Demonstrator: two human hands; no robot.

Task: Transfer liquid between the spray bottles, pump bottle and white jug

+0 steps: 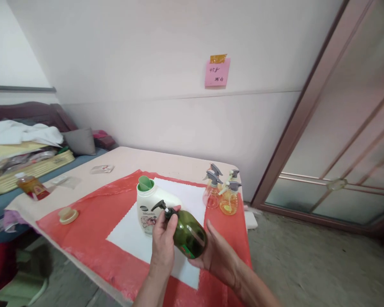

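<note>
Pink note (217,73) on the wall has writing, starts w/ "45"; rest too small to read. White jug (149,207) w/ green cap has a label, can't read it. Left hand (163,242) pinches the black pump top of a shiny dark green bottle (188,234); right hand (219,253) cups its round bottom, tilted above a white cloth (131,238) & crinkly red sheet (89,232) on the worktop (131,160). Clear spray bottles (222,194) stand near the worktop's far corner.
</note>
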